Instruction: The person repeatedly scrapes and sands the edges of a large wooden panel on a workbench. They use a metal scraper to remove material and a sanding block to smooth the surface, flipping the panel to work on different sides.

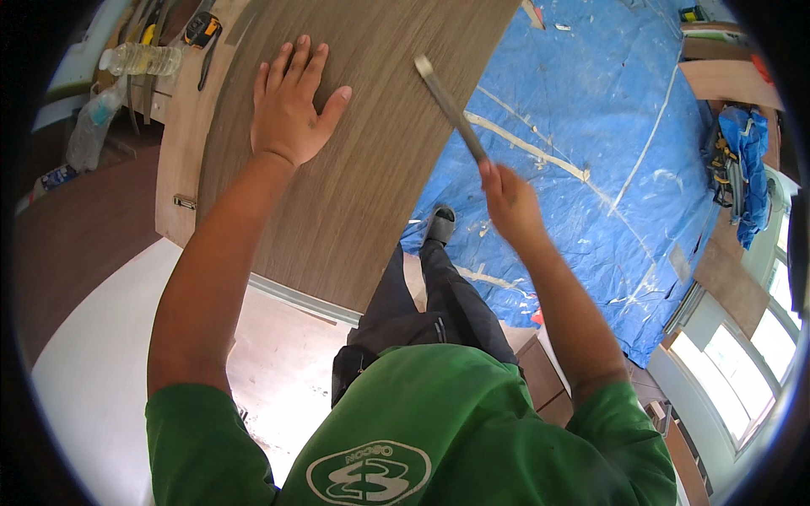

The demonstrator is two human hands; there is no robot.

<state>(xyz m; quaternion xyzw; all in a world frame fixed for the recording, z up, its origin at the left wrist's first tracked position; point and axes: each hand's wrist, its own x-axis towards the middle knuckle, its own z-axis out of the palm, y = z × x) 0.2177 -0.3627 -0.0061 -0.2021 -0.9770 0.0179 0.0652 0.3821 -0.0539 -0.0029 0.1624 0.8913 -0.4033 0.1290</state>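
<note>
My left hand (291,114) lies flat on a brown wood-grain panel (337,185), fingers spread and thumb apart. My right hand (511,202) is closed round one end of a long, narrow flat metal file (451,110). The file slants up and to the left across the panel's right edge, its pale tip over the panel's face. Whether the file touches the panel I cannot tell. My fingers hide the end of the file that I grip.
A tape measure (201,30) and a clear bottle (142,60) lie left of the panel. A metal hinge (185,201) sits on the pale board edge. Blue sheeting (582,118) covers the floor at right. My sandalled foot (440,226) stands beside the panel. Windows (726,371) are at lower right.
</note>
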